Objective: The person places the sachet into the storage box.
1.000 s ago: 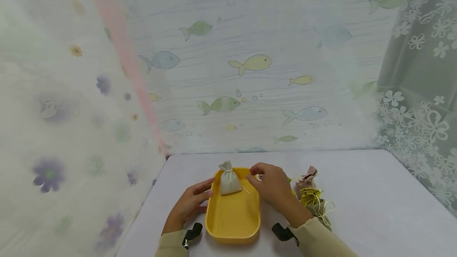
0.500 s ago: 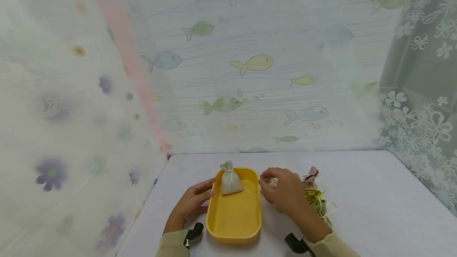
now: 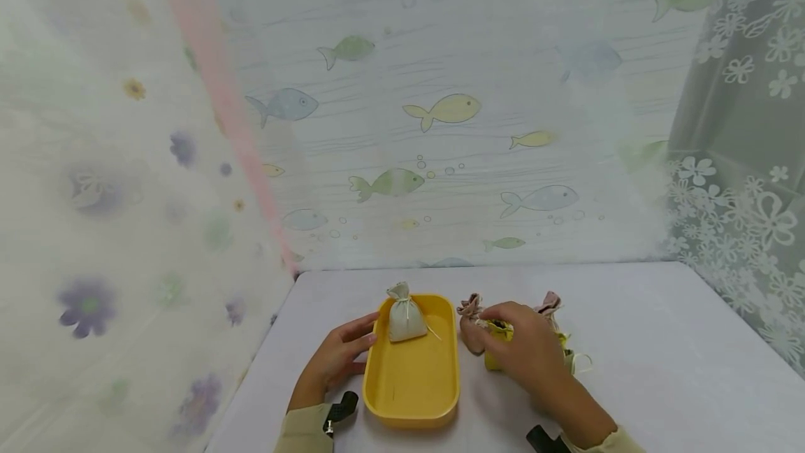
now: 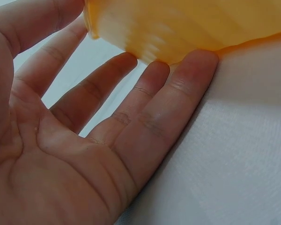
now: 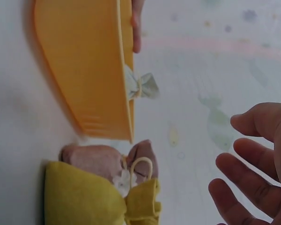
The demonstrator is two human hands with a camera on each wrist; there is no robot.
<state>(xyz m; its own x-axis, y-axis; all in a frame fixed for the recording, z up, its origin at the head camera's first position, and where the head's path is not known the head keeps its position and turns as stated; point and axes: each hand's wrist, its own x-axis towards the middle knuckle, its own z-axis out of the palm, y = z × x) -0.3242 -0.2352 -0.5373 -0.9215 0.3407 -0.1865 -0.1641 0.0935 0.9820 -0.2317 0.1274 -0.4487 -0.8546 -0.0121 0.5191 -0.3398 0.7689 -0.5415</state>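
The left hand (image 3: 336, 358), fingers extended, touches the yellow tray (image 3: 411, 390) beside it, where a pale drawstring pouch (image 3: 406, 320) sits. The released right hand (image 3: 531, 349) holds nothing, near a pink drawstring pouch (image 3: 470, 338) and a yellow drawstring pouch (image 5: 82, 194).

View's rotated: table (image 5: 11, 140) along the left edge, pale printed curtain (image 5: 192, 65) to the right. Yellow tray (image 5: 82, 65) fills upper left; light pouch (image 5: 147, 86) pokes its tied neck above the rim. Left hand (image 5: 137, 26) at the tray's far rim (only a bit shows). Pink pouch (image 5: 91, 158) sits just beside the tray, yellow pouch (image 5: 82, 194) overlapping it, white flower (image 5: 124, 180) between them. Right hand (image 5: 264, 161) at lower right, fingers spread, apart from both pouches.
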